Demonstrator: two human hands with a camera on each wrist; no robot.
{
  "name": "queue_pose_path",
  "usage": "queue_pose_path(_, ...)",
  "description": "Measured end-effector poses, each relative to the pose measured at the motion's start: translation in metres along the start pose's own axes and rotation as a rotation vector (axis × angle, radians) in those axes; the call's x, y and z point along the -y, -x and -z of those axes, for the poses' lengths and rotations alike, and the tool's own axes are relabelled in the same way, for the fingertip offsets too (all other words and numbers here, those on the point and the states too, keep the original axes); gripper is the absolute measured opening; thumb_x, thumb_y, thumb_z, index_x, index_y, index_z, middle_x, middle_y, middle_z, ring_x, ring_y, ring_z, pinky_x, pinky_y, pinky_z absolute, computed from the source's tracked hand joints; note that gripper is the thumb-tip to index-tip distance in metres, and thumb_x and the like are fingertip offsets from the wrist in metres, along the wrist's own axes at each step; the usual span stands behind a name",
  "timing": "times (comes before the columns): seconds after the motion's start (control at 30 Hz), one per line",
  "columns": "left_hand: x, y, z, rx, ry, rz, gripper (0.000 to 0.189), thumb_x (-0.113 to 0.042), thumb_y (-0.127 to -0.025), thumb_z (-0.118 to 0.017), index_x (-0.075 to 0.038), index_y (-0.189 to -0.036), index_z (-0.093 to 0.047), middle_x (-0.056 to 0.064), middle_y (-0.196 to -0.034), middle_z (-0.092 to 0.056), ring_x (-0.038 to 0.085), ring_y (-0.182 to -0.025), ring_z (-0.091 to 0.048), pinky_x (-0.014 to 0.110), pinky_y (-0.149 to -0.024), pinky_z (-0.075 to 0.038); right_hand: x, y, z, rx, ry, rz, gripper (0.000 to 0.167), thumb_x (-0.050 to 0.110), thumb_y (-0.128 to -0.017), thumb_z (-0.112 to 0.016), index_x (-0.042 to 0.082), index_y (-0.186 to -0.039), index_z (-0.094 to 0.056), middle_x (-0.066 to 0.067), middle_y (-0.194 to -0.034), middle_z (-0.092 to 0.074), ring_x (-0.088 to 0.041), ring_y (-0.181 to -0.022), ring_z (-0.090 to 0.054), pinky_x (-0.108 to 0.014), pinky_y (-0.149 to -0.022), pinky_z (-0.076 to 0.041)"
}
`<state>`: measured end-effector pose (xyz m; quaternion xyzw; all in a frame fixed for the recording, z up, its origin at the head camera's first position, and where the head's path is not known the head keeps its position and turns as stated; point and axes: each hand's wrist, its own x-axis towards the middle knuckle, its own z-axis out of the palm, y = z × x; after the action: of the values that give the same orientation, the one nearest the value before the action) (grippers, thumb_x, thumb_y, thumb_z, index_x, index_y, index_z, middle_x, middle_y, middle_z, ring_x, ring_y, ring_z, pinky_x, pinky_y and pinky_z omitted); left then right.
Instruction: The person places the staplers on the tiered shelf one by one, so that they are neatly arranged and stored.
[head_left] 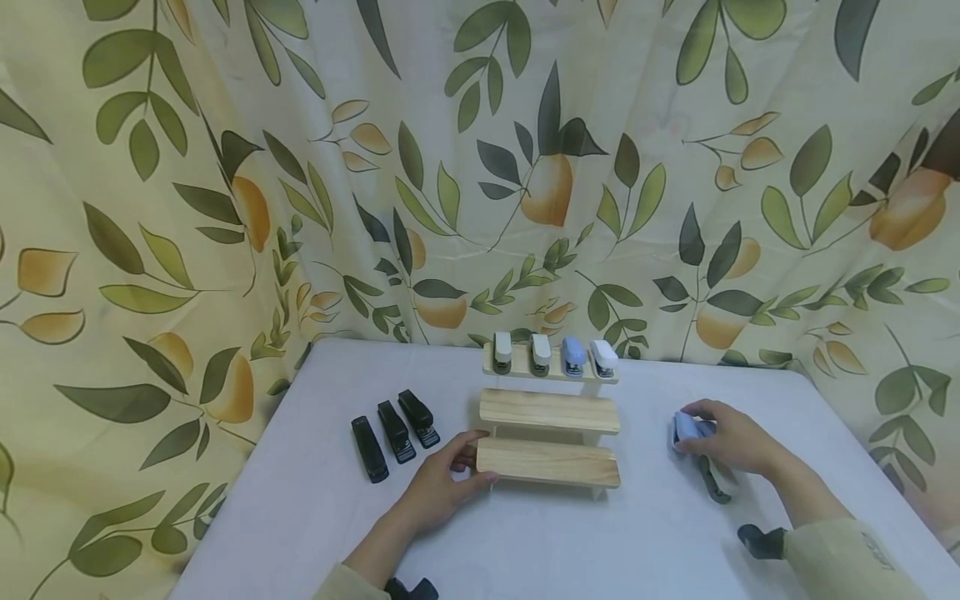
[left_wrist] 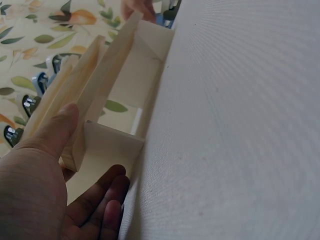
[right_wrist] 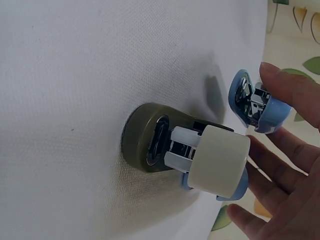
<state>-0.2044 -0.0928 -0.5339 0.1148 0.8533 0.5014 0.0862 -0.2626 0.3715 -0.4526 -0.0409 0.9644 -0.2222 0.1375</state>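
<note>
My left hand grips the left end of a stepped wooden display stand, at its lowest board. In the left wrist view the thumb lies against that board, while several fingers curl loosely below. Over on the right, my right hand pinches a small light-blue stapler between thumb and fingers. Close beside it on the table is an olive stapler with a cream top. Another blue stapler is mostly hidden behind the cream top. Small staplers in white, cream and blue stand on the top tier.
Left of the stand, several black staplers lie in a slanted row. A white cloth covers the table. Behind it hangs a curtain with leaves and fruit. A black wrist device sits at the right sleeve.
</note>
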Motion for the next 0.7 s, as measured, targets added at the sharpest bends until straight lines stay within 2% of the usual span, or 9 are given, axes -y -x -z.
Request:
queue_pose_path(0.27, -0.001, 0.000, 0.000, -0.002, 0.003, -0.003, 0.066, -0.063, -0.087, -0.073, -0.048, -0.146, -0.048, -0.017, -0.119, -0.066, 0.009, -0.113, -0.060, 0.043, -0.104, -0.049, 0.005, 0.004, 0.001, -0.014, -0.005, 0.022, 0.080, 0.039, -0.089, -0.081, -0.006, -0.144, -0.047, -0.040, -0.145, -0.046, -0.058, -0.128, -0.049, -0.071, -0.097, -0.048)
queue_pose_path(0.7, 0.000, -0.001, 0.000, 0.001, -0.001, -0.005, 0.066, -0.063, -0.087, -0.073, -0.049, -0.146, -0.048, -0.018, -0.118, -0.066, 0.009, -0.113, -0.059, 0.042, -0.104, -0.049, 0.018, 0.009, 0.005, -0.027, -0.021, 0.055, 0.079, 0.042, -0.090, -0.079, -0.001, -0.147, -0.046, -0.038, -0.149, -0.045, -0.061, -0.133, -0.044, -0.075, -0.097, -0.045)
